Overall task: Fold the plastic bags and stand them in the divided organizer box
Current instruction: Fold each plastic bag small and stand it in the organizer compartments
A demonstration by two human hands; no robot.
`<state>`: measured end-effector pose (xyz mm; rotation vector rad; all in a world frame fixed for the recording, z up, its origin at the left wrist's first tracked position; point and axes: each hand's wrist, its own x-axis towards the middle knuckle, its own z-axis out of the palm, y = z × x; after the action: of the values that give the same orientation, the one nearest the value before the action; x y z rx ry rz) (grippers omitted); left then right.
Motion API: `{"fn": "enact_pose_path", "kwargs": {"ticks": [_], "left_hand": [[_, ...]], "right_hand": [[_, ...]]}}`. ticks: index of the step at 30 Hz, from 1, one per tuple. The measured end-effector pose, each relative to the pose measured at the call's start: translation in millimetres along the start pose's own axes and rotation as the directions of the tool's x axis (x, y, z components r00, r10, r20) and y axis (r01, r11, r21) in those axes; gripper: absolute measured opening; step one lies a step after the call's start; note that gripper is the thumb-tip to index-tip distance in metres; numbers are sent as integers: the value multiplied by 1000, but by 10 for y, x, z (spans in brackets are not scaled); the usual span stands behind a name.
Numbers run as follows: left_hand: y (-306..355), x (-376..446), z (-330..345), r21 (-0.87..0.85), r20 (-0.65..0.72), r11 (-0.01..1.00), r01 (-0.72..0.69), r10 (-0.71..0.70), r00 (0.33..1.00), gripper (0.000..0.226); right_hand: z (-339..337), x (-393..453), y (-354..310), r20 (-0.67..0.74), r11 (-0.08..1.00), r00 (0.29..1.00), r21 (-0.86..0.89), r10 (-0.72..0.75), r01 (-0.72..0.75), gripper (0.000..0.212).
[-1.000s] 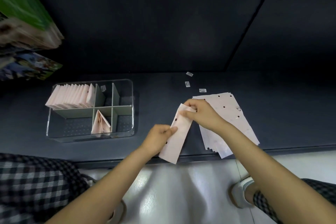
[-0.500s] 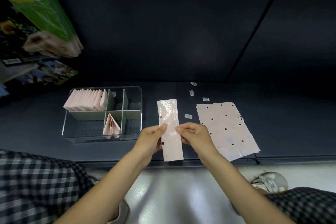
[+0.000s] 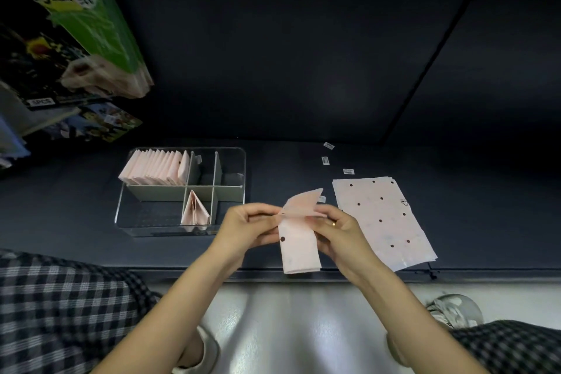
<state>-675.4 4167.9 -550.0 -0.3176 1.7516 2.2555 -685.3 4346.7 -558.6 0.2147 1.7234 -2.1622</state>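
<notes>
A pale pink plastic bag (image 3: 299,249), folded into a narrow strip, hangs between my hands over the shelf's front edge. Its top half is bent over toward me. My left hand (image 3: 247,228) pinches the strip's left side at the bend. My right hand (image 3: 340,229) pinches the right side. A stack of flat pink dotted bags (image 3: 382,218) lies to the right. The clear divided organizer box (image 3: 239,161) stands to the left, with a row of folded bags (image 3: 154,167) in its back-left compartment and one folded bag (image 3: 194,209) in a front middle compartment.
The dark shelf (image 3: 485,206) carries several small white labels (image 3: 349,171) behind the flat bags. Colourful packaged goods (image 3: 76,39) lean at the upper left. My checked trousers and shoes show below, over a pale floor.
The strip was held out straight half a second ago. Now its upper half is folded down toward me, and both hands have moved up to the bend.
</notes>
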Motion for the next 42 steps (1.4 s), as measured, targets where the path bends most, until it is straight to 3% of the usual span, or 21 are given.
{"fn": "enact_pose_path", "kwargs": {"ticks": [4, 9, 13, 16, 21, 23, 25, 28, 30, 32, 34, 39, 42], "left_hand": [[68, -23, 15, -2, 36, 999, -40, 40, 999, 28], [93, -39, 34, -17, 32, 999, -39, 40, 999, 38], [73, -21, 72, -104, -2, 992, 67, -67, 998, 21], [8, -8, 99, -67, -2, 981, 182, -183, 983, 33], [-69, -16, 126, -80, -53, 977, 198, -203, 978, 20], [-85, 1, 118, -43, -117, 990, 135, -139, 983, 16], [-82, 6, 111, 120, -175, 993, -1, 22, 984, 17], [-83, -15, 127, 421, -130, 889, -180, 256, 958, 26], [-104, -42, 154, 545, -54, 796, -264, 348, 936, 24], [-126, -52, 158, 625, -12, 707, -330, 432, 902, 17], [-131, -47, 142, 633, -24, 693, -344, 463, 886, 13], [-114, 18, -26, 517, -28, 835, -188, 236, 971, 20], [-103, 48, -137, 445, -51, 888, -116, 155, 987, 16]], "right_hand": [[-22, -31, -79, 118, 999, 992, -24, -37, 40, 18], [-27, -44, -129, 117, 967, 977, -162, -180, 197, 34], [-22, -54, -150, 105, 912, 953, -278, -284, 302, 41], [-34, -51, -126, 109, 880, 942, -336, -319, 337, 45], [-77, -35, -74, 144, 778, 915, -486, -377, 397, 49], [-93, -32, -103, 210, 736, 910, -536, -359, 414, 51], [-109, -16, -149, 236, 739, 920, -549, -312, 391, 51], [-49, -16, -178, 178, 770, 943, -546, -280, 331, 38], [8, -17, -149, 152, 730, 946, -606, -285, 317, 26], [35, -10, -123, 137, 693, 940, -644, -312, 324, 23], [42, 8, -128, 133, 697, 936, -635, -324, 332, 24], [27, 81, -140, 93, 719, 934, -614, -344, 326, 26], [58, 154, -124, 20, 766, 933, -564, -360, 308, 23]]}}
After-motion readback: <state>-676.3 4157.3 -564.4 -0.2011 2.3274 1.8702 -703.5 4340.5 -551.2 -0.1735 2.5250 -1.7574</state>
